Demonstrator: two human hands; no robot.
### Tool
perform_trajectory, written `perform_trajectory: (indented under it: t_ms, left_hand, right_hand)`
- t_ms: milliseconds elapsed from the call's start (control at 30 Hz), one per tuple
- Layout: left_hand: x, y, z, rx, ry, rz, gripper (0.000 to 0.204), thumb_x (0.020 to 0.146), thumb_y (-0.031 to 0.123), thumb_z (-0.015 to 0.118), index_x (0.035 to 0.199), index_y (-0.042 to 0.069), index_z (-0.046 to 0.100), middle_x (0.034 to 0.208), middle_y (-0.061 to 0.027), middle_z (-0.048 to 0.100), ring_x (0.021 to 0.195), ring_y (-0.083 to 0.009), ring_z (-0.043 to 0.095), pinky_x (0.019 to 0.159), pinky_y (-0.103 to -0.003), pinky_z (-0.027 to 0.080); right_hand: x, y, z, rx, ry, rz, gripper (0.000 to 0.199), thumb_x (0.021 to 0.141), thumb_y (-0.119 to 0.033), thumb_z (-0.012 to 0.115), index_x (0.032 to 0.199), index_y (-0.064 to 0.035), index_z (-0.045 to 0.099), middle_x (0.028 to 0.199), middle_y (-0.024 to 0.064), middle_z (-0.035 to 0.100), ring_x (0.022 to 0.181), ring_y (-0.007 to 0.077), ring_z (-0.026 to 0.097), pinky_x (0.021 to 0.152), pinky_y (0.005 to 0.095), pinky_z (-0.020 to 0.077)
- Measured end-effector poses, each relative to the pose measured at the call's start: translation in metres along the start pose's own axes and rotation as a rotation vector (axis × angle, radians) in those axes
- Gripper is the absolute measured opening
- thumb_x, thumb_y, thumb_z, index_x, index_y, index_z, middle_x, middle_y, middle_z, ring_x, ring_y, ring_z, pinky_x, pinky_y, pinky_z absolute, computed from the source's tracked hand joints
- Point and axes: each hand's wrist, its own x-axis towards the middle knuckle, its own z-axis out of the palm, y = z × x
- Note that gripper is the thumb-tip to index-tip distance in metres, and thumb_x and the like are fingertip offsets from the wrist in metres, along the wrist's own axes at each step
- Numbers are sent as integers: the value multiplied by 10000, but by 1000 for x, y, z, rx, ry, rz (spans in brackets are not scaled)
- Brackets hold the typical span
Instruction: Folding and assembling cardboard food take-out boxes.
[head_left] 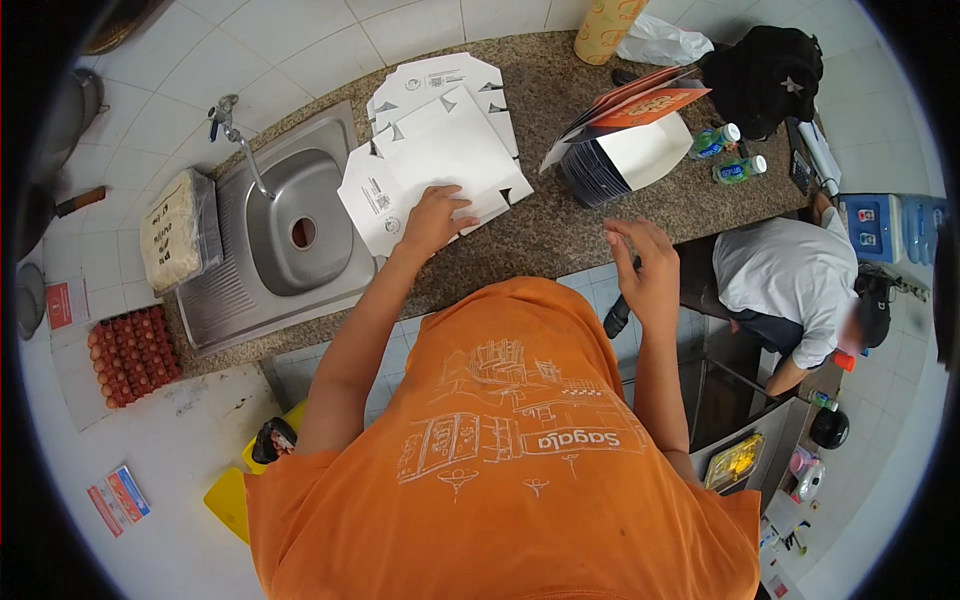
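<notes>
We note the left hand (432, 222) palm down on the flat white carton sheets (445, 150), fingers loosely spread near the edge closest to the wearer; whether the thumb pinches that edge, we cannot tell. Sheets overlap on the granite tabletop (555, 240), just right of the steel sink (325, 190); the top one hides much of those beneath, so we get no count

Right hand (648, 265): raised and holding nothing we can see, fingers half curled, thumb apart from them, near the tabletop's front edge. Beyond it, a nested stack of dark-sided trays (590, 172), white inside; orange printed cards (655, 105) stand over it and cover its far side

Two small green bottles (727, 155) beside the stack, black cap (765, 80) behind. Far right, a co-worker in a white shirt (785, 265) bends low, face blurred, lower hand partly hidden. Our wearer's orange shirt (510, 420) blocks most of the floor; its hem runs off the lower edge
</notes>
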Motion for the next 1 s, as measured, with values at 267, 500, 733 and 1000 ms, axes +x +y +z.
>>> perform_trajectory:
  t_ms: [267, 500, 733, 1000]
  left_hand:
    - [-11, 6, -48, -565, 724, -351, 220, 1029, 232, 657, 954, 25, 645, 625, -93, 639, 552, -105, 598, 543, -296, 465]
    - [-118, 115, -139, -919, -109, -249, 138, 977, 127, 726, 950, 18, 647, 733, 19, 666, 683, -26, 587, 561, -234, 440]
    - [-143, 130, -132, -1349, -510, -291, 191, 1077, 150, 555, 1121, -8, 654, 977, -31, 684, 864, -98, 672, 736, -307, 621]
    - [-144, 133, -142, -1359, -541, -257, 220, 1083, 159, 566, 1198, -18, 625, 1020, -38, 711, 902, -73, 664, 831, -266, 570]
  right_hand:
    - [2, -14, 11, 146, -173, 97, 164, 962, -118, 674, 1096, -42, 729, 1078, 174, 737, 938, 381, 699, 965, 460, 532]
    - [18, -54, 42, 538, 66, -74, 293, 928, -154, 731, 1173, 0, 683, 1184, 187, 700, 1103, 362, 664, 1059, 444, 444]
    - [8, -96, 30, 483, -355, -418, 173, 805, -174, 777, 916, -103, 665, 901, 78, 510, 891, 279, 514, 860, 386, 356]
    - [6, -101, 31, 293, -273, -283, 187, 845, -117, 702, 1021, -89, 647, 972, 90, 584, 947, 314, 549, 837, 431, 393]
